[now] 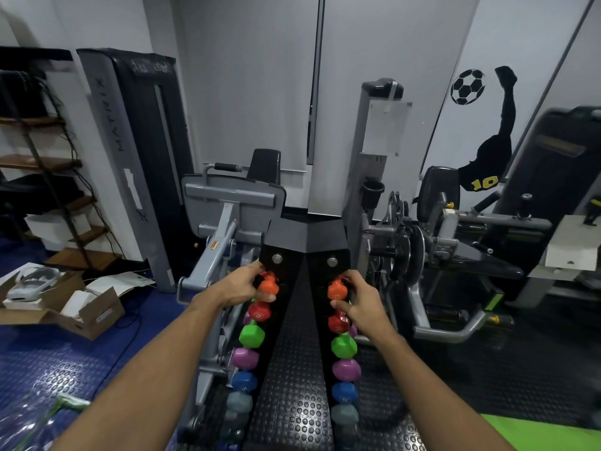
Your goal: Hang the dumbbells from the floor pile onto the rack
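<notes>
A black A-frame dumbbell rack (304, 255) stands right in front of me, seen from above. Down each side hangs a column of coloured dumbbells: orange, red, green, purple, blue, grey. My left hand (242, 286) grips the orange dumbbell (269, 285) at the top of the left column. My right hand (359, 299) grips the matching orange dumbbell (336, 290) at the top of the right column. Below them sit a red dumbbell (259, 311) on the left and another red dumbbell (338, 323) on the right. The floor pile is not in view.
Grey gym machines (227, 203) crowd the rack on the left, and a plate-loaded machine (409, 252) stands to its right. Open cardboard boxes (65, 301) lie on the blue floor at left. A dark shelf unit (48, 177) stands against the left wall.
</notes>
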`<control>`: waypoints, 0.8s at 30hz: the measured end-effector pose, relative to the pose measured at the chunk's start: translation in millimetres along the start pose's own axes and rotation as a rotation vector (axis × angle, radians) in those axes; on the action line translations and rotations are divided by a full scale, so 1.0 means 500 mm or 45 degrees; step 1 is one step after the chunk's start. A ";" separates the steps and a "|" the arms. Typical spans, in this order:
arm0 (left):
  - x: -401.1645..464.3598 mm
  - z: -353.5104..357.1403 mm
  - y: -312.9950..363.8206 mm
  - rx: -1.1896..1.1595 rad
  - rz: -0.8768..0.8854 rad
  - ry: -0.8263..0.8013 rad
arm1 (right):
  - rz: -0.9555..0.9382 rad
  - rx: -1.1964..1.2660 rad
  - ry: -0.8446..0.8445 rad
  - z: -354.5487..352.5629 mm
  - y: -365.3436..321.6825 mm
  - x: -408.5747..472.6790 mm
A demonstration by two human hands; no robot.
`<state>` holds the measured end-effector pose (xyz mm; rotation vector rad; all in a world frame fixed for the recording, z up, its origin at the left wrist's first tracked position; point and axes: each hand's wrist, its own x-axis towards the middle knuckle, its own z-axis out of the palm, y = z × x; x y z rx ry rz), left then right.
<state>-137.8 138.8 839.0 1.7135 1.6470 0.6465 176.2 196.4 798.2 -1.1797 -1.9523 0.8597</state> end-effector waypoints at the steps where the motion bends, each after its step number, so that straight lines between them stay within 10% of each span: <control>1: -0.002 0.001 0.003 0.010 0.010 -0.007 | 0.021 -0.021 -0.007 0.000 -0.002 0.001; 24: -0.030 0.037 0.006 -0.056 0.138 0.225 | -0.054 -0.231 0.084 0.027 -0.020 -0.010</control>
